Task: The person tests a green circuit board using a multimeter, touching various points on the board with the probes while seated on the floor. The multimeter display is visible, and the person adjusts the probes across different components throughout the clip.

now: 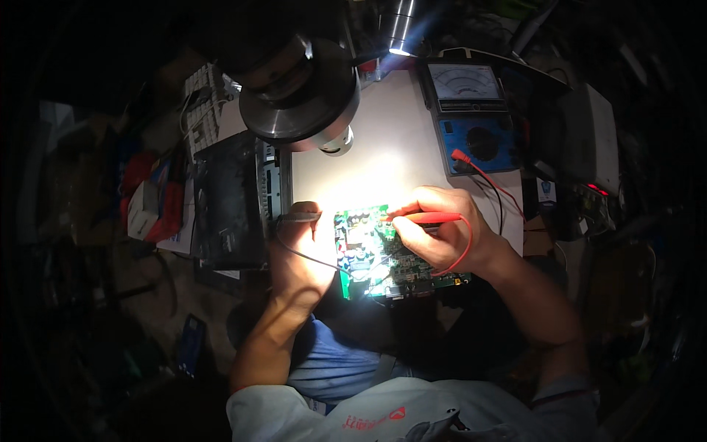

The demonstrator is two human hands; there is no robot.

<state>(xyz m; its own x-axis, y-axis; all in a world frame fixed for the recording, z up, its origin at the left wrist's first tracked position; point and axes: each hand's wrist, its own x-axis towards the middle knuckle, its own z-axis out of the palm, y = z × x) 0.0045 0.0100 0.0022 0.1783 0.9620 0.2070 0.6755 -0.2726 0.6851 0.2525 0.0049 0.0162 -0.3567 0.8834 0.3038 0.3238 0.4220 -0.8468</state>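
Note:
A green circuit board (412, 267) lies before me at the table's near edge, its left half washed out by bright light. My right hand (442, 228) pinches a red test probe (431, 218) over the board's upper part. At the board's left edge, my left hand (298, 254) is closed on a black test probe (300, 217); its tip is lost in the glare. A dark lead (313, 259) loops down from that probe across the board. The analog multimeter (479, 144), with a dial face and blue lower half, sits at the far right.
A round dark microscope or lamp head (298, 110) hangs over the table. Beyond it a metal flashlight (400, 28) shines down. A dark flat device (232, 199) and a white keyboard (202, 110) lie left. A grey box (595, 140) stands right.

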